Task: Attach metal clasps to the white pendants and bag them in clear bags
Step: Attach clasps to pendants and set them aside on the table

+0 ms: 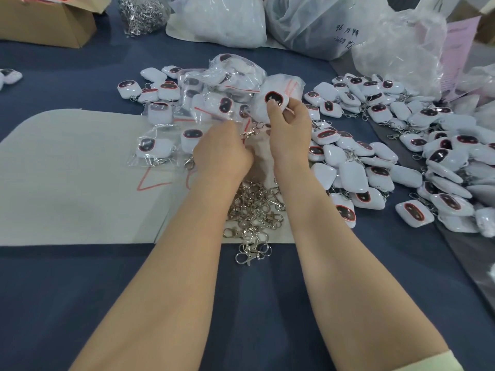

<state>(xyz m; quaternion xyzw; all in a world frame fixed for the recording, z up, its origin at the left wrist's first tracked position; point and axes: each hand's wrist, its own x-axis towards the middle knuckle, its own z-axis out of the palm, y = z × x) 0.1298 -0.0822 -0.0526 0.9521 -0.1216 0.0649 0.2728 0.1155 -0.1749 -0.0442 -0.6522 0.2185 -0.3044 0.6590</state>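
I see right grip point(288, 121) clamped on white pendant point(276, 99), centre. Left grip point(222, 151) curled, apparently pinching clasp point(247, 133) just beside. Bagged pendants point(203, 103) far left: some done. Loose pendants point(375, 162) right, clasp heap point(254, 207) near: I judge most left.

I see a desk point(80, 290) covered in dark blue cloth. Pale grey mat point(67, 183) on its left half. Cardboard box point(48, 25) at far-left edge. Light even, diffuse.

Packing workshop: heaped pendants point(380, 145), loose clasps point(254, 207), bulk bags point(318, 20), cartons point(48, 20).
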